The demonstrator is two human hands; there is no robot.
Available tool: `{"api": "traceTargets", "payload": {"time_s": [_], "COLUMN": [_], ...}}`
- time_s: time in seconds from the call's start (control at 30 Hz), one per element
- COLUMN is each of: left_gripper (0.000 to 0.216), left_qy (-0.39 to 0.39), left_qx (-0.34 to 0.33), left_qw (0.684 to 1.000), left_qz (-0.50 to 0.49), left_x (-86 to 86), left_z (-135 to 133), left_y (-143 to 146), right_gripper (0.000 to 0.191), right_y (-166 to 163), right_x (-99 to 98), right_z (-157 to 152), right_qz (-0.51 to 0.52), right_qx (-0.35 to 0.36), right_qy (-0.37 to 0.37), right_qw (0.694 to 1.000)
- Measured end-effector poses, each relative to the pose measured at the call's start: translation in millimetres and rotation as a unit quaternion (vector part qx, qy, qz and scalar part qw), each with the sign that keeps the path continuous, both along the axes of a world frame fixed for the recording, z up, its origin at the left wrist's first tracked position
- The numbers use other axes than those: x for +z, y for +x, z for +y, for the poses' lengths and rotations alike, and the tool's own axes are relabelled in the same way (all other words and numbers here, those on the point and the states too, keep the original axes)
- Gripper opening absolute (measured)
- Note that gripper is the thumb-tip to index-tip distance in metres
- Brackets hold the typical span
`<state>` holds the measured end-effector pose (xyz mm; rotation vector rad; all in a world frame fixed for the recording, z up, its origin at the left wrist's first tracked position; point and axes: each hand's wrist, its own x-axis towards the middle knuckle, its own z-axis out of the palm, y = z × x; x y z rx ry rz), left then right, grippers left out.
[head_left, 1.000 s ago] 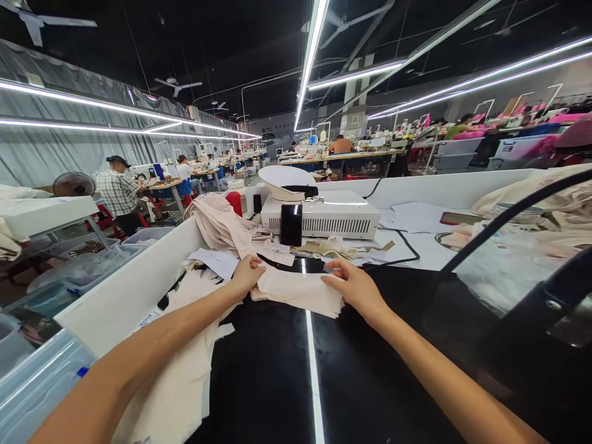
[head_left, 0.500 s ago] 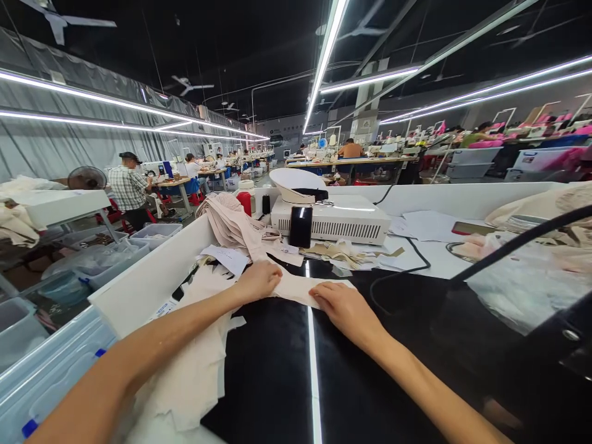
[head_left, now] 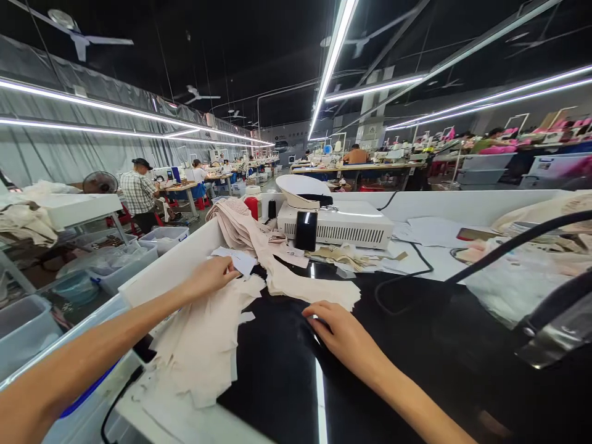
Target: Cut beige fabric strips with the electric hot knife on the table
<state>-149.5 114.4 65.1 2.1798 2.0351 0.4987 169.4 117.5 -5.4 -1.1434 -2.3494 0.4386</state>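
Note:
My left hand [head_left: 213, 275] is at the upper end of a pile of cream fabric pieces [head_left: 198, 345], close to a white paper slip [head_left: 235, 261]. Its fingers are curled together, and whatever they grip, if anything, is hidden. My right hand [head_left: 342, 330] hovers over or rests on the black work surface [head_left: 277, 370], fingers slightly apart and nothing visible in them. Just beyond it, a cream fabric strip [head_left: 319, 288] lies across the surface. This strip runs back toward a folded stack of pinkish-beige fabric [head_left: 235, 225].
A white slotted machine box [head_left: 337, 225] stands behind, with a dark phone [head_left: 306, 230] leaning on its front. Fabric scraps [head_left: 345, 256] lie before it. At right are a black cable [head_left: 509, 246] and a clear plastic bag [head_left: 504, 283]. A low white wall [head_left: 171, 265] borders the left side.
My left hand has let go of the strip and moved left to the pile. My right hand has come off the strip, slightly nearer to me. The strip now lies loose.

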Motion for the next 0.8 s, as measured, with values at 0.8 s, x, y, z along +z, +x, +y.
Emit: {"api": "traceTargets", "payload": {"time_s": [0.8], "left_gripper": [0.015], "left_qy": [0.02], "left_qx": [-0.139], "left_qw": [0.964], "left_qz": [-0.227], "left_x": [-11.8], "left_z": [-61], "left_y": [33], "right_gripper": [0.055], "right_y": [-69], "right_x": [9.1], "right_z": [-58], "right_qz": [0.322], "right_qx": [0.028], "right_qy": [-0.427], "right_qw": [0.845]}}
